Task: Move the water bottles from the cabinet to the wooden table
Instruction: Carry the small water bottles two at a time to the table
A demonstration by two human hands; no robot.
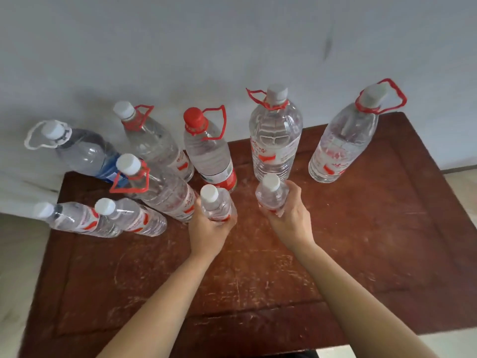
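So, left hand and right hand are each clamped round a small water bottle, low at the wooden table.
The left one is just beside the nearest big handled bottle, so a sloppy set-down could knock it and domino the cluster. Count: four small (two held, two standing left), six big, ten total.

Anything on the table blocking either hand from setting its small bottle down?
Nothing visible does. Left hand grips one small bottle, right hand a second small bottle, over bare wooden table; a large bottle stands close on the left.
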